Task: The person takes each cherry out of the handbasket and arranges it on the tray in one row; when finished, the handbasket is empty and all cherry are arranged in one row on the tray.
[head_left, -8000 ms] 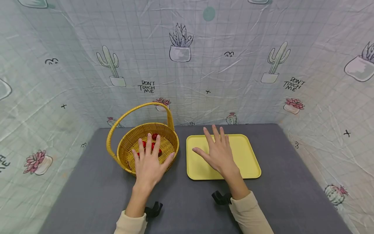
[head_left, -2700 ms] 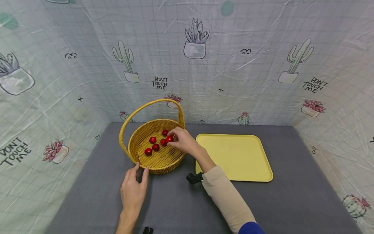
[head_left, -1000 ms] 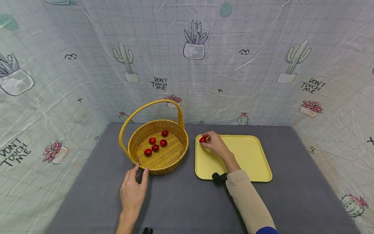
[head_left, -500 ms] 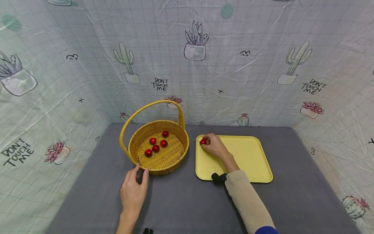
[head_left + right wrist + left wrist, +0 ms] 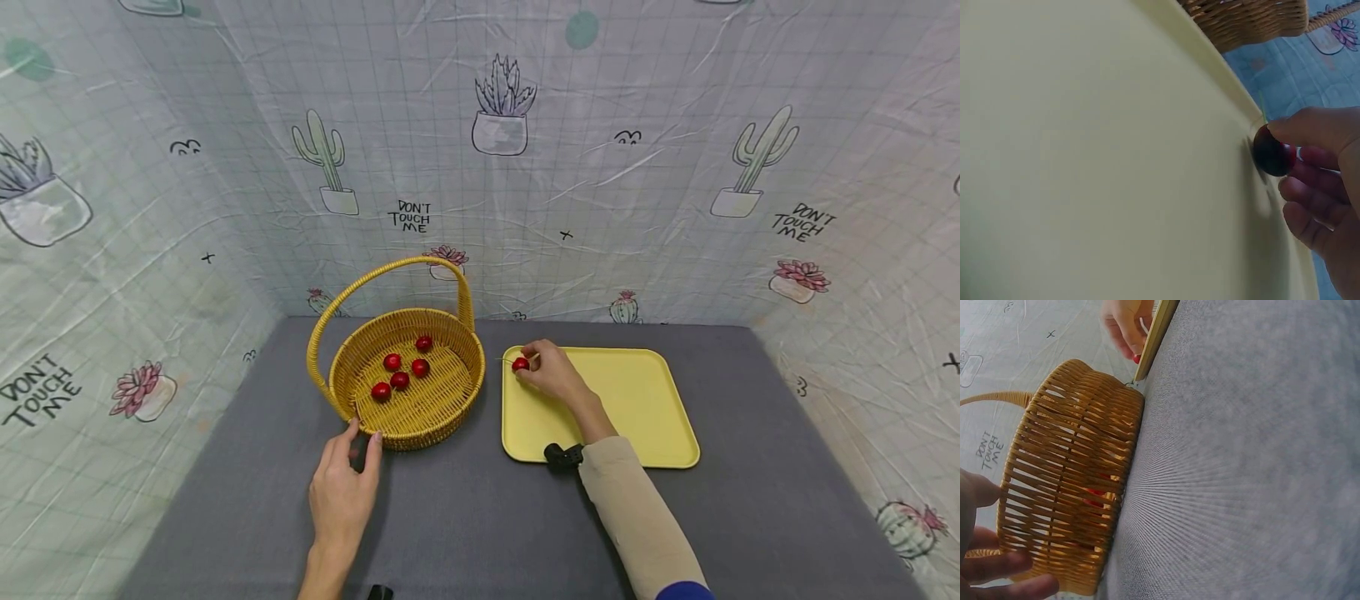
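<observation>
My right hand (image 5: pixel 553 372) pinches a red cherry (image 5: pixel 521 364) with a thin stem between thumb and fingers. It is low over the far left corner of the yellow tray (image 5: pixel 622 417); in the right wrist view the cherry (image 5: pixel 1272 153) looks dark, close to the tray's rim, and I cannot tell whether it touches the tray. My left hand (image 5: pixel 341 492) touches the near left rim of a yellow woven basket (image 5: pixel 435 429), its thumb and fingers apart. Several more cherries (image 5: pixel 400 381) lie inside the basket. The left wrist view shows the left fingers (image 5: pixel 1016 590) by the basket's outer wall.
The basket's tall arched handle (image 5: pixel 375 271) rises over its left and back sides. Basket and tray stand side by side on a grey cloth surface (image 5: pixel 465 525), with a narrow gap between them. A printed fabric backdrop (image 5: pixel 570 183) encloses the back and sides.
Both hands were spread above basket and tray at first. My left hand then went to the basket rim, and my right hand carried one cherry from basket to tray; both barely move in the last second.
</observation>
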`<state>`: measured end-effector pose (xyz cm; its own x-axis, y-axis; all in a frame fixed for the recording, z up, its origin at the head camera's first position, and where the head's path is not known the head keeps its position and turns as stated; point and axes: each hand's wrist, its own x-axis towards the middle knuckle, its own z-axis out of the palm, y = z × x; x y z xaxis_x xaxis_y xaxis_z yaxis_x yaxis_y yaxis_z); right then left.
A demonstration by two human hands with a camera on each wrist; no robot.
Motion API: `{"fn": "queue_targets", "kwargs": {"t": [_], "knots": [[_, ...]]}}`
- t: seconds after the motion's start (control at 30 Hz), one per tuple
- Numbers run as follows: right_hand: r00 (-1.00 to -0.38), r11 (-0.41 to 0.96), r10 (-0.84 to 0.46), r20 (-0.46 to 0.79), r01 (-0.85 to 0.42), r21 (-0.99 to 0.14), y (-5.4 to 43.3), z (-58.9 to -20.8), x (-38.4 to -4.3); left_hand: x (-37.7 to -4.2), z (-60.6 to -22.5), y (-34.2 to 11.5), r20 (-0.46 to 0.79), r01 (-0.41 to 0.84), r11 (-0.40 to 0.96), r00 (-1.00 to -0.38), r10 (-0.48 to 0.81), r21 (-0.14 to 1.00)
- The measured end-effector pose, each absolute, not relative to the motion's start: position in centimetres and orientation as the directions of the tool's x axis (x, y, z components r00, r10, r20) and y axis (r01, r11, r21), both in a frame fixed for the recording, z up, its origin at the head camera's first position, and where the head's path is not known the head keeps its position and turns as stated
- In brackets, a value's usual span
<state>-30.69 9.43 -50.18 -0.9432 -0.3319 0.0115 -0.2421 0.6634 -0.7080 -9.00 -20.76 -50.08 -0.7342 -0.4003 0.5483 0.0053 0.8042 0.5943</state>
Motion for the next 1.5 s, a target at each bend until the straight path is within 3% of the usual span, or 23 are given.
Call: {"fn": "queue_targets", "kwargs": {"t": [0.8,1.1,1.5], "knots": [[-0.874,0.597,-0.408,0.264,-0.475,-0.647,6.9,-43.5,-29.4,-9.0,-50.0,-20.6,0.526,-0.008,0.786,-0.739,-0.421,0.618],[-0.83,0.528,-0.472,0.297,-0.536,-0.659,4.2,-41.8,-28.9,-9.0,-50.0,-20.7,0.532,-0.011,0.79,-0.733,-0.424,0.614],[-0.808,0.489,-0.531,0.257,-0.54,-0.685,0.9,-42.6,-28.9,-9.0,-50.1,-20.7,0.54,-0.004,0.794,-0.732,-0.416,0.607]]}}
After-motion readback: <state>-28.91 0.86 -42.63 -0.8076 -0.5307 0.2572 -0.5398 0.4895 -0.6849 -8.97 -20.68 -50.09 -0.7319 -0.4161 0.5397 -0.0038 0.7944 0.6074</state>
